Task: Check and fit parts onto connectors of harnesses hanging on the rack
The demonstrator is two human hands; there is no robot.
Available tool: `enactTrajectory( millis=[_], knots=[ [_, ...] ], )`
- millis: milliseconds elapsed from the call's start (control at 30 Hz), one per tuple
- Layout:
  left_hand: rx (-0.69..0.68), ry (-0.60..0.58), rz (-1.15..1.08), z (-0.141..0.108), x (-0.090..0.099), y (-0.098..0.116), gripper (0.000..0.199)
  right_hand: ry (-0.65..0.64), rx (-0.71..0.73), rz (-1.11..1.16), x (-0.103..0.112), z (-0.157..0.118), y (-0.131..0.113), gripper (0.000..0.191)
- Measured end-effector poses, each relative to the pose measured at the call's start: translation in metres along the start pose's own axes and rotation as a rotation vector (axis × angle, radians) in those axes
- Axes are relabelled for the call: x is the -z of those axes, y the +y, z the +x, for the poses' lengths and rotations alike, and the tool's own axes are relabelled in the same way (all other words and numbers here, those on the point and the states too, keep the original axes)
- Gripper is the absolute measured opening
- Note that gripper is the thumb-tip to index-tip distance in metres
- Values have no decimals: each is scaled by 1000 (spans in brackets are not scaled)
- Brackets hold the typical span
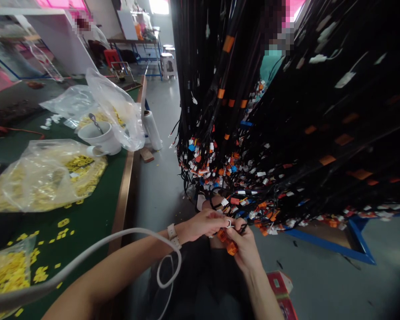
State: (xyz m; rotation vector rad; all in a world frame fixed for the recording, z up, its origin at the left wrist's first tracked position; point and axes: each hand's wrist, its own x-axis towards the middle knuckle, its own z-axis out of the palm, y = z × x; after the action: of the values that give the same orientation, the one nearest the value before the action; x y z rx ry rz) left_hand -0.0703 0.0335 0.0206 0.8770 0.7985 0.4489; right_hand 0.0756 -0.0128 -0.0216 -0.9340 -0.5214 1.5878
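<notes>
White cable (pixel 56 278) loops across the near left foreground in the head-camera view as a seated worker's two hands come together at the near end of hanging black cables (pixel 206 80). The left hand (pixel 203 224), a pale strap (pixel 173 235) at its wrist, and the right hand (pixel 245 244) meet with fingertips pinched around a small white piece (pixel 229 223); exactly how each finger grips it cannot be told. Orange connectors (pixel 232 248) hang just below, between the hands and close to the right palm. To the left, a green tabletop (pixel 96 218) bears a clear bag (pixel 46 178) of yellow pieces, with a white mug (pixel 100 135) and its spoon (pixel 95 123) farther off. Near right, a red box (pixel 282 293) sits on the floor. Far off, white stools (pixel 167 66) stand beside a table, and a person in teal (pixel 271 64) shows behind the cables.
</notes>
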Motion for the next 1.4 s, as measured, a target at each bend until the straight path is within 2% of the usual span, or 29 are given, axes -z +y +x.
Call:
enactTrajectory(
  millis=[233,533,600,667,733,933,1100,1267,1400],
  knots=[
    [-3,37,-7,2,-4,-3,33,-4,-4,-27,2,0,1,34],
    [-11,-70,-13,1,3,0,39,46,7,-15,-2,2,-2,30],
    [-24,-32,97,1,5,3,45,69,1,-25,-1,3,0,27],
    [-62,54,243,1,9,7,52,82,-23,-14,-1,5,2,25],
    [-97,150,288,3,13,10,52,91,-63,14,-1,6,3,27],
    [-143,338,-226,13,32,11,13,109,-139,96,-4,7,-2,31],
    [-186,358,-399,17,38,6,21,142,-155,128,-6,8,-2,28],
    [-194,323,-496,18,39,2,20,94,-167,97,-3,6,0,32],
    [-202,294,-543,17,39,3,12,-35,-208,-22,-3,-1,1,33]
  ],
)
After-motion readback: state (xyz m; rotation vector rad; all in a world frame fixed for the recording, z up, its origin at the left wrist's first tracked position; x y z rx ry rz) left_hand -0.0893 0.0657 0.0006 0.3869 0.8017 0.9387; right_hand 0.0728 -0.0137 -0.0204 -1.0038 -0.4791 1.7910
